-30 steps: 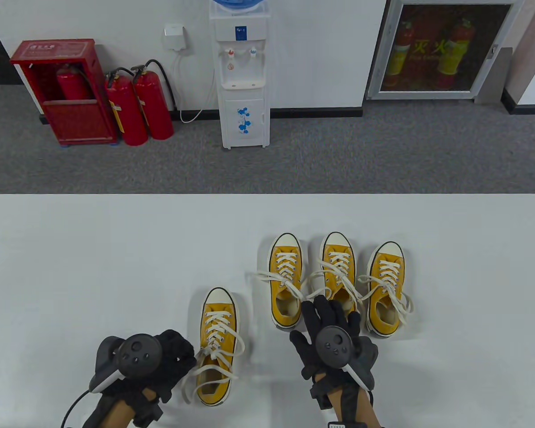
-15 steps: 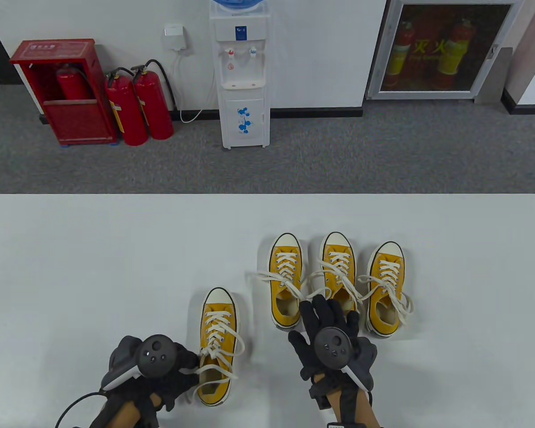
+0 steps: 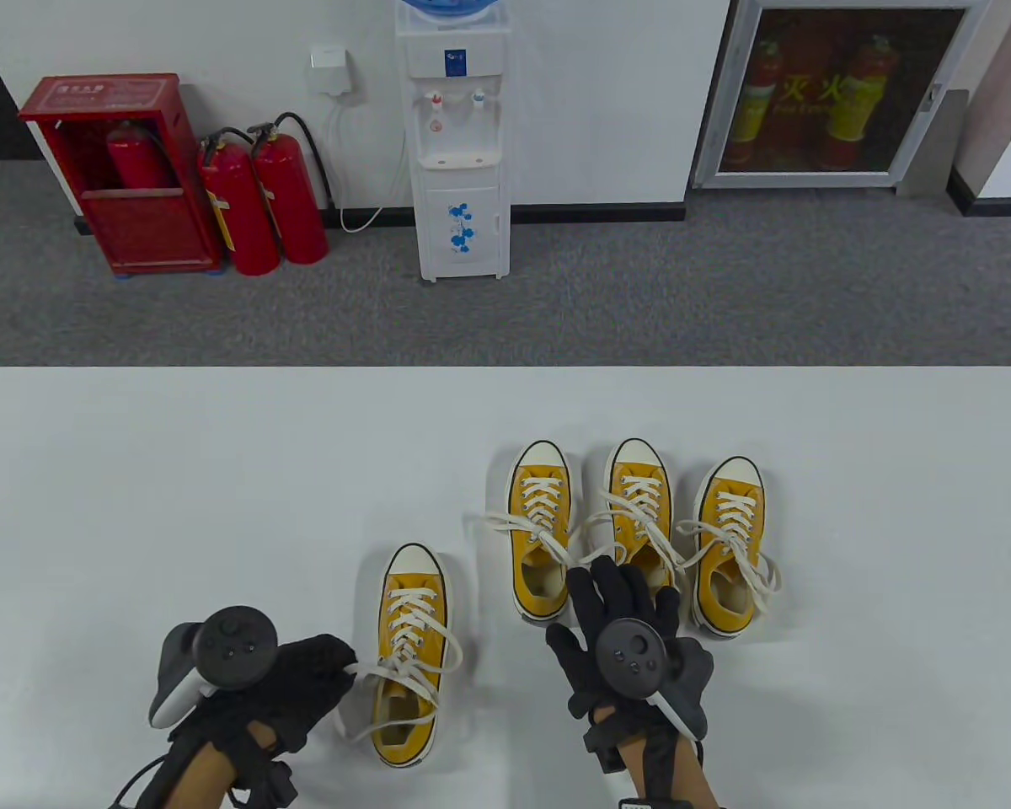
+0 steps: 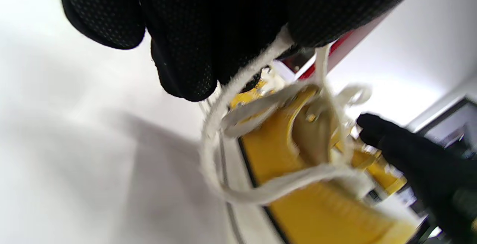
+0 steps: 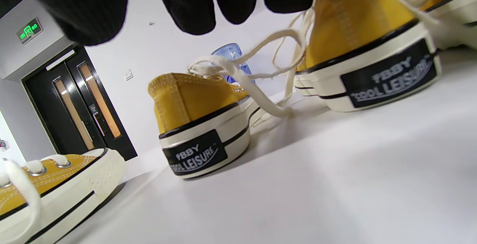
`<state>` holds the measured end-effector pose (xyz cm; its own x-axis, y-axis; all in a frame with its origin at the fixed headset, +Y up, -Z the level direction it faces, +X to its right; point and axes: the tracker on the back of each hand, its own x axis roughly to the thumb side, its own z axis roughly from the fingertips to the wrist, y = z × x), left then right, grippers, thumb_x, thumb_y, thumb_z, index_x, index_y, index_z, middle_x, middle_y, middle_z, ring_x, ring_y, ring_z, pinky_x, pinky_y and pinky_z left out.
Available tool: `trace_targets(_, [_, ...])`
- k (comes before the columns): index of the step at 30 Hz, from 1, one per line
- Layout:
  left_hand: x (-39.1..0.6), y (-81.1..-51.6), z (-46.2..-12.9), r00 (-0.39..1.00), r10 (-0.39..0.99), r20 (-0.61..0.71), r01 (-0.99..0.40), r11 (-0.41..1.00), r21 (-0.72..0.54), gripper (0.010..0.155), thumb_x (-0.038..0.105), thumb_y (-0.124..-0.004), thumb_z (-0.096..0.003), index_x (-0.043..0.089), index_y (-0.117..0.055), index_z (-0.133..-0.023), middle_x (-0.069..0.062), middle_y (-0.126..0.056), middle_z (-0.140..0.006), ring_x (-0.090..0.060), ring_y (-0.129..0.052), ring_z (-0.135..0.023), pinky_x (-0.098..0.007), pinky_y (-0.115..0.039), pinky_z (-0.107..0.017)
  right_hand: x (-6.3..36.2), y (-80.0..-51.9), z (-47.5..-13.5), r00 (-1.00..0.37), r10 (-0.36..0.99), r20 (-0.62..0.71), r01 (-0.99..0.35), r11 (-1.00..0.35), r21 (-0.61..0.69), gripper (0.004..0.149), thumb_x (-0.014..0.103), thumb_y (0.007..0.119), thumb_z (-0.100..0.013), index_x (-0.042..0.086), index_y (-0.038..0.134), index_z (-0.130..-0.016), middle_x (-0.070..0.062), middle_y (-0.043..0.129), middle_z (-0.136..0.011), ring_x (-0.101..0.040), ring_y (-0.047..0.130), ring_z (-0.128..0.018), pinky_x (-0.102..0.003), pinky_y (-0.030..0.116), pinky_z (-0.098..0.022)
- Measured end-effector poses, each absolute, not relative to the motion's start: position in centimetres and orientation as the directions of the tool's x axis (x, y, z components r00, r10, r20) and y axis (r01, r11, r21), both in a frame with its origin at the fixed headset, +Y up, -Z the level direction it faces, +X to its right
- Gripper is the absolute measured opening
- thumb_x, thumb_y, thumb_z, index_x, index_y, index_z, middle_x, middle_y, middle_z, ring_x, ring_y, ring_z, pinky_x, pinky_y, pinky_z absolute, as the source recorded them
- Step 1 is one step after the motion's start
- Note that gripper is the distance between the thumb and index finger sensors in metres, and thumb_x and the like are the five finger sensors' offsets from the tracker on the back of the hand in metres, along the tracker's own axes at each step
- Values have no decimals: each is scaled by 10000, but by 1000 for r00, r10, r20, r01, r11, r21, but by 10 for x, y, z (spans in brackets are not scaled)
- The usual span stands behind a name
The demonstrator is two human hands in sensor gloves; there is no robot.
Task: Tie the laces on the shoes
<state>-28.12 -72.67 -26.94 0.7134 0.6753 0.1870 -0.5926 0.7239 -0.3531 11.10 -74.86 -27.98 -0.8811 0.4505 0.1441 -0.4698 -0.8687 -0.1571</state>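
Against the frame half a second back, the left hand [image 3: 257,674] is now sitting farther out toward nine o'clock from the near shoe [image 3: 410,653], and the white lace [image 3: 369,670] it is pinching is running taut from its fingertips [image 4: 186,72] to the shoe's eyelets. The left wrist view is showing the lace coming out from between closed gloved fingers and looping around the shoe's opening. The near shoe itself is sitting where it was, toe toward twelve o'clock, at the table's [image 3: 135,506] near edge, left of centre.

The right hand [image 3: 623,640] is lying where it was, fingers spread flat, its fingertips resting on the heel end of the middle shoe [image 3: 640,522] of the row. That row is standing at about one o'clock from the near shoe: a left shoe [image 3: 542,531], the middle one and a right shoe [image 3: 729,548], side by side, their laces lying loose. The right hand is covering the middle shoe's heel.

Beyond the table, a water dispenser [image 3: 459,143] is standing at twelve o'clock and two red fire extinguishers [image 3: 261,202] at ten o'clock.
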Motion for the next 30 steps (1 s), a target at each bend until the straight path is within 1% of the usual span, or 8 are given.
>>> trace_targets(3, [-293,-722,-271,609,776,165,-718,627,-302,382,424,-787,-499,305,-786,-862,-30,-990,-864,-304,-1076,-745,-618,-784,-611,111,-749,-280,-881,450,145,-470,-869,-157,744,586,735,-430,229,588,-1066,-53,404,-1164,-447,440,-1096,-752,230,-701])
trace_targets(7, [-305,-723,-272,391,914,106,-872,405,-274,396,423,-755,-508,297,-734,-882,-10,-964,-815,-296,-1083,-731,-607,-803,-602,111,-749,-280,-880,452,145,-472,-867,-159,744,585,735,-431,227,587,-1067,-54,403,-1164,-443,441,-1097,-752,229,-701])
trace_targets(12, [-319,-728,-274,138,990,42,-967,144,-210,415,399,-717,-519,300,-659,-918,0,-902,-793,-244,-1104,-628,-572,-859,-561,111,-749,-280,-880,453,144,-472,-867,-161,743,585,735,-430,229,589,-1066,-53,404,-1164,-449,439,-1096,-752,229,-700])
trace_targets(16, [-328,-732,-274,-80,997,-2,-980,-79,-183,416,383,-708,-525,300,-642,-927,-12,-872,-809,-232,-1084,-599,-568,-868,-552,111,-749,-280,-880,452,146,-472,-867,-162,741,585,735,-431,231,589,-1066,-53,402,-1164,-446,440,-1096,-752,229,-701])
trace_targets(20, [-332,-733,-274,-224,975,-4,-960,-221,-171,410,384,-700,-532,323,-626,-931,2,-843,-835,-216,-1064,-643,-558,-865,-578,111,-749,-280,-880,451,148,-472,-866,-163,739,584,735,-432,230,592,-1065,-53,404,-1163,-442,440,-1097,-751,230,-701])
trace_targets(24, [-336,-733,-274,-424,906,-4,-891,-417,-180,406,381,-689,-542,339,-608,-937,-5,-804,-862,-214,-1036,-679,-548,-885,-585,110,-748,-280,-880,449,153,-471,-866,-166,740,584,735,-431,228,593,-1064,-52,404,-1164,-446,438,-1097,-752,230,-701])
trace_targets(27, [-338,-734,-274,-514,858,-16,-845,-509,-166,402,366,-689,-543,347,-607,-935,-16,-770,-877,-224,-1014,-670,-526,-921,-556,110,-748,-280,-881,446,156,-469,-867,-167,738,583,735,-432,229,595,-1063,-53,403,-1164,-444,437,-1097,-752,231,-700])
trace_targets(30, [-340,-734,-274,-541,841,-21,-830,-538,-145,402,360,-676,-545,349,-594,-938,-25,-747,-882,-202,-1025,-605,-451,-983,-461,109,-748,-279,-882,444,160,-467,-868,-168,737,584,734,-432,228,597,-1063,-52,404,-1163,-448,437,-1096,-752,231,-700])
